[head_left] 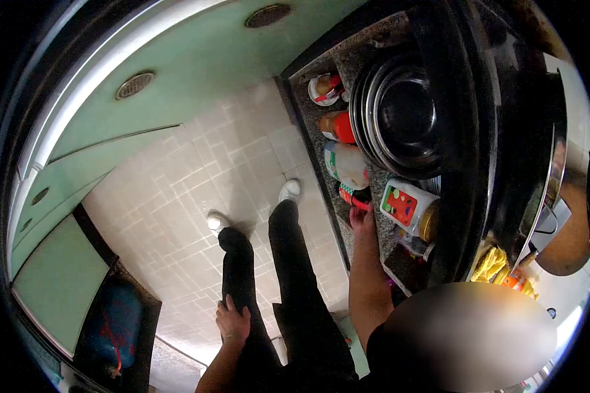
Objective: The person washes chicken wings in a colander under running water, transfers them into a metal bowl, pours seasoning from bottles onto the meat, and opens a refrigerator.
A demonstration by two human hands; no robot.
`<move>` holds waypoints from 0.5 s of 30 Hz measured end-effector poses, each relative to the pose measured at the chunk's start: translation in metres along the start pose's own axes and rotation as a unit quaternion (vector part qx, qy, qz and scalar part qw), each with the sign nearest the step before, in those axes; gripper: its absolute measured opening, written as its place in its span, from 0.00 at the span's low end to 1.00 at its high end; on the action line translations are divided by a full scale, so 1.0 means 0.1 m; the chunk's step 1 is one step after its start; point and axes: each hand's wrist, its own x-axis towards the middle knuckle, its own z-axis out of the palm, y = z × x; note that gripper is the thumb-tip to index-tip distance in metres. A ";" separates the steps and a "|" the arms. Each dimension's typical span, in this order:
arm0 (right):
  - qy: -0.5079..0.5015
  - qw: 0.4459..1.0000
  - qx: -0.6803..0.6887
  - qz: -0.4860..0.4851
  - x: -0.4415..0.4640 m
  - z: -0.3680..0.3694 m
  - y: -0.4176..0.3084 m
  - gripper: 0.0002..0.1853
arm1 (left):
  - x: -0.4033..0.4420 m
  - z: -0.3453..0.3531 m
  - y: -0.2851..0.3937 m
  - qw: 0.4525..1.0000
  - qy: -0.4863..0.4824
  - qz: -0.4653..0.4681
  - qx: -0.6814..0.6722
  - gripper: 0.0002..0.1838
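My right hand [360, 218] reaches into the low shelf on the right, its fingers closed at the near end of a small red-and-black jar [354, 195] with a green checked band. The fingers hide part of the jar. Beside it lies a white plastic jar [405, 208] with a red label and a gold lid. A translucent container [347, 165] with a green label is on its other side. My left hand [233, 321] hangs in front of my dark trousers, fingers apart, holding nothing.
Stacked steel bowls [367, 111], a red-labelled jar [337, 126] and a small white dish [322, 90] share the shelf. On the counter are a yellow cloth [488, 263] and a cleaver [552, 224]. A blue gas cylinder [118, 321] stands lower left. The floor [177, 190] is tiled.
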 end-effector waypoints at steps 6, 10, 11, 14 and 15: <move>-0.075 0.992 0.044 -0.089 0.36 -0.53 0.26 0.07 | 0.01 -0.04 -0.06 0.999 0.020 0.033 -0.005 0.37; -0.148 0.978 0.050 -0.138 0.13 -0.77 0.63 0.08 | 0.09 0.01 -0.23 0.997 0.004 0.052 -0.054 0.36; -0.185 0.975 0.058 -0.108 -0.16 -0.69 0.69 0.08 | 0.12 0.04 -0.25 0.997 0.024 0.068 -0.023 0.34; -0.189 0.979 0.017 0.070 -0.87 -0.61 0.82 0.07 | 0.07 -0.19 -0.07 0.975 0.105 0.187 -0.049 0.30; -0.180 0.980 -0.025 0.076 -1.18 -0.59 0.88 0.08 | 0.04 -0.35 0.09 0.941 0.157 0.282 -0.104 0.28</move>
